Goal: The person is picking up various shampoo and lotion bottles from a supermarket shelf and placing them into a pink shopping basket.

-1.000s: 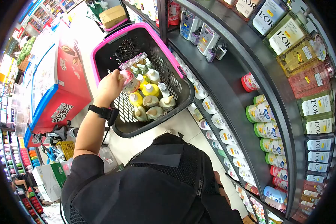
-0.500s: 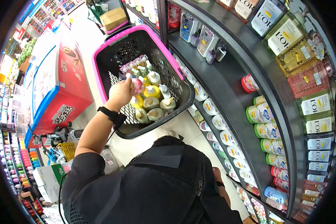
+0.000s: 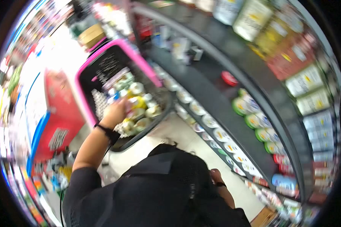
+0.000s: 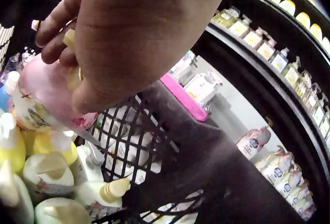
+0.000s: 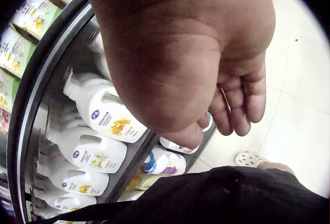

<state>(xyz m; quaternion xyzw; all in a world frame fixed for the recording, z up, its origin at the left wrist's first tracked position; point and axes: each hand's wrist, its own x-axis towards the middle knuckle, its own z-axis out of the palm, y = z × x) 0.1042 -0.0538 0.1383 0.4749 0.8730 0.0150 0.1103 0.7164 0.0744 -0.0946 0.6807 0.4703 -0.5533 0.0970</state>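
While pink floral pump bottle (image 4: 49, 92) is held beneath left hand (image 4: 139, 38), base toward pink-rimmed black basket (image 4: 221, 162), nothing is held by farther, loose right hand (image 5: 180, 59).

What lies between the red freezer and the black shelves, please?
In the head view, the pink-rimmed basket stands between the red freezer and the black shelves, holding bottles, with the left hand over it.
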